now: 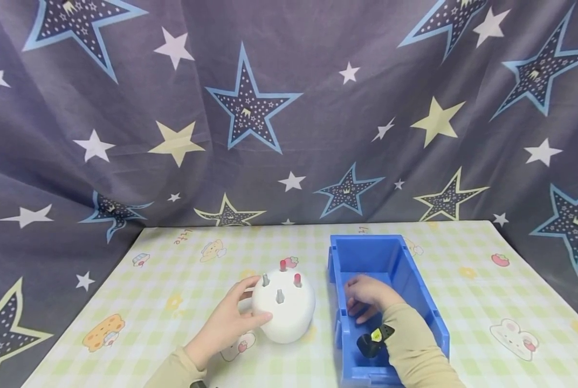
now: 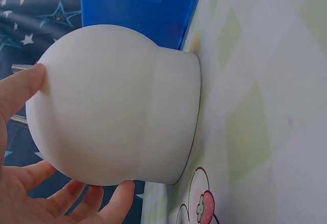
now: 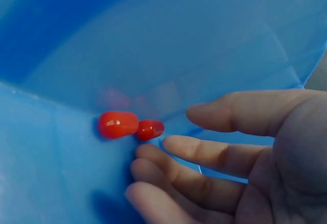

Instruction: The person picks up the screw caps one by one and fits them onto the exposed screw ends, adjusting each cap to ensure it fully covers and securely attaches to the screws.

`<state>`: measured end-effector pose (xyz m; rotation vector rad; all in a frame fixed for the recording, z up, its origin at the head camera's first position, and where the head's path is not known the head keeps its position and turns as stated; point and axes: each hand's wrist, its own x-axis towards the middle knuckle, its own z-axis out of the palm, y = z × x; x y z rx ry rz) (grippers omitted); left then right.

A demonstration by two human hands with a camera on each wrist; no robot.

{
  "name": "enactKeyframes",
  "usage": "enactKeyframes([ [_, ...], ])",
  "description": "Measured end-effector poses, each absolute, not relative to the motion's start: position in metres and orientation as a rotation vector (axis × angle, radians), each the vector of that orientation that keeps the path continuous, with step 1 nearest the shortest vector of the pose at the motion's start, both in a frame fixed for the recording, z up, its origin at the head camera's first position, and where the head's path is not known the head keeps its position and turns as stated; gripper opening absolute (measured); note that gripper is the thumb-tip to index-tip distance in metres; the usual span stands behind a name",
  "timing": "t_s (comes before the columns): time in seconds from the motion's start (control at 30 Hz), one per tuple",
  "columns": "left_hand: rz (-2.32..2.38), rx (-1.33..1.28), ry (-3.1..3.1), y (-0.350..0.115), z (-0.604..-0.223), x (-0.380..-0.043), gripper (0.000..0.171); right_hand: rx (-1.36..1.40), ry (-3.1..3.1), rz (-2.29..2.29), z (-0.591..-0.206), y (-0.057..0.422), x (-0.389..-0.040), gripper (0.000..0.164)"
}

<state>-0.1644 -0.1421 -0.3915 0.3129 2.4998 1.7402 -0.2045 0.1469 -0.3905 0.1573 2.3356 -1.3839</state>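
Observation:
A white rounded base (image 1: pixel 286 318) stands upright on the table, several metal threaded studs rising from its top. Two studs carry a red cap (image 1: pixel 297 278); two nearer ones, such as the front stud (image 1: pixel 280 297), are bare. My left hand (image 1: pixel 234 315) holds the base from its left side, thumb and fingers spread around it. Inside the blue bin (image 1: pixel 339 302), my right hand (image 1: pixel 366 296) reaches down with its fingers slightly bent. In the right wrist view, two loose red caps (image 3: pixel 118 125) lie against the bin wall just beyond the fingertips, with nothing between thumb and fingers.
The bin's raised walls surround my right hand, just right of the white base. A checked tablecloth (image 1: pixel 163 323) with cartoon prints covers the table. A dark star-patterned curtain (image 1: pixel 313 134) hangs behind and along the sides.

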Motion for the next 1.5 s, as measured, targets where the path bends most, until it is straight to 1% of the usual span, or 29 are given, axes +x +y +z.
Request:
enactKeyframes([
  [0.27,1.729,0.318,2.512,-0.1468,-0.3929,-0.1622,0.071,0.16,2.344,-1.376,-0.3943,0.1424,-0.206,0.008],
  [0.77,1.743,0.306,2.505,-0.1492,-0.3966,-0.1608,0.072,0.138,2.373,-1.325,-0.3974,0.139,-0.2063,0.016],
  [1.03,1.725,0.355,2.496,-0.144,-0.3946,-0.1628,0.072,0.169,2.417,-1.3,-0.3966,0.1428,-0.2015,0.02],
  [1.5,1.732,0.307,2.504,-0.1426,-0.3919,-0.1609,0.071,0.154,2.465,-1.252,-0.3954,0.1407,-0.2016,0.021],
])
